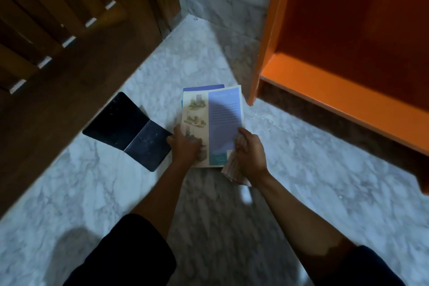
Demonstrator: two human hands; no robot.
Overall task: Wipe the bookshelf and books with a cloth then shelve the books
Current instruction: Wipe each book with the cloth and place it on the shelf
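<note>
Gripping book [222, 114] by near-left edge with left hand [185, 146]; clutching bunched cloth [233, 173] in right hand [250, 148] against book's right edge.

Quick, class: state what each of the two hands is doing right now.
Left hand: grips the top book at its left edge.
Right hand: grips the cloth, thumb on that book.
</note>
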